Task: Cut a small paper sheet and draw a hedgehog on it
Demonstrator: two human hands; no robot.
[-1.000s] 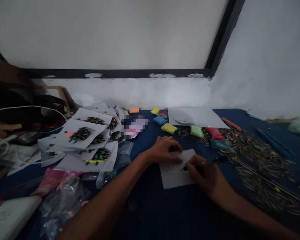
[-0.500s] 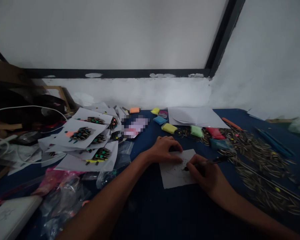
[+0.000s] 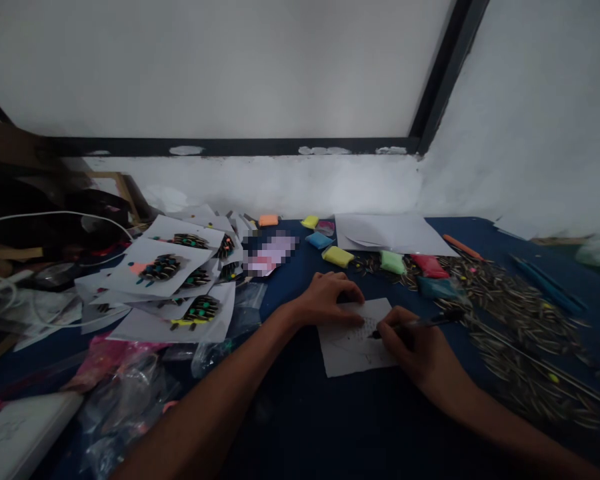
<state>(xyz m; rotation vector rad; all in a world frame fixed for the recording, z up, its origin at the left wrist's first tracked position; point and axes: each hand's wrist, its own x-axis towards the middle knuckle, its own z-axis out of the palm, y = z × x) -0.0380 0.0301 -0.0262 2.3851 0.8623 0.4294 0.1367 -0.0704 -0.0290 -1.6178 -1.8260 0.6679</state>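
A small white sheet of paper (image 3: 337,357) with pen lines on it lies on the dark blue table. My left hand (image 3: 327,298) rests on its upper left part, fingers apart, thumb stretched along the sheet. In my right hand (image 3: 413,347) is a black pen (image 3: 437,319), its tip at the marks near the middle of the paper. The fingers are pinched round the barrel. Part of the sheet's right side is hidden under the right hand.
Striped sunflower seeds (image 3: 525,320) are heaped at right, beside a blue cutter (image 3: 550,287). Clay packets, one yellow (image 3: 337,257) and one red (image 3: 430,267), lie behind the hands. Papers with seed figures (image 3: 163,267) pile up at left, above crumpled plastic bags (image 3: 130,393).
My right hand and the pen have shifted slightly to the right. The left hand stays where it was on the paper.
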